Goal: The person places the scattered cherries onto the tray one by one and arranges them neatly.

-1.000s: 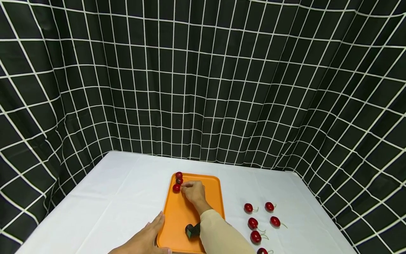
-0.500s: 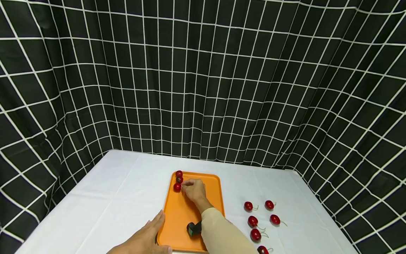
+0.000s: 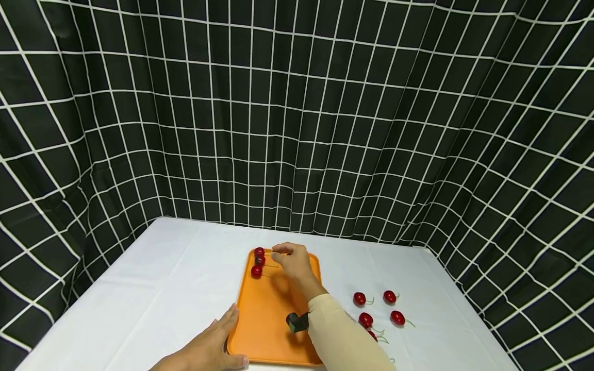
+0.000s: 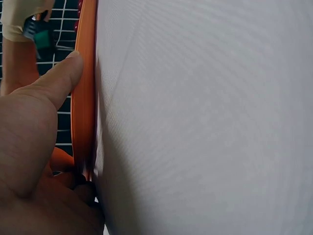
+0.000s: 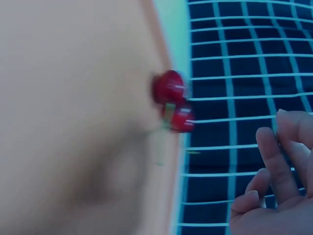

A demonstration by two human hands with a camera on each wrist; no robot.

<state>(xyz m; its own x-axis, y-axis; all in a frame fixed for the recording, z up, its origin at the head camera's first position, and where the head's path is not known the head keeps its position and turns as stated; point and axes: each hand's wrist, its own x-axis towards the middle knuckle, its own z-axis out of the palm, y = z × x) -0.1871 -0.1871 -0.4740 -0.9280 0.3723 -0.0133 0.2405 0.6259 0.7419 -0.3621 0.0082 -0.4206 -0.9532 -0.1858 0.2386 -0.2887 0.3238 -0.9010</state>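
Note:
Three red cherries with stems lie in a column at the far left of an orange tray [image 3: 260, 324]: a far cherry [image 3: 259, 252], a middle one [image 3: 260, 260] and a near one [image 3: 256, 271]. My right hand [image 3: 293, 260] is raised over the tray's far part, to the right of them. In the right wrist view its fingers [image 5: 276, 171] are loosely bent and hold nothing. My left hand [image 3: 211, 340] grips the tray's near left corner, fingers along the left side. Its thumb [image 4: 66, 73] lies against the rim in the left wrist view.
Several more stemmed cherries lie on the white table right of the tray, among them a far-right cherry [image 3: 390, 297] and a nearer one [image 3: 365, 320]. My right sleeve [image 3: 345, 335] partly hides the nearest ones. A black gridded curtain [image 3: 269, 129] stands behind and at both sides.
My right hand has let go by the nearest tray cherry and moved up and to the right, which uncovers the stems. The left hand stays at the tray corner.

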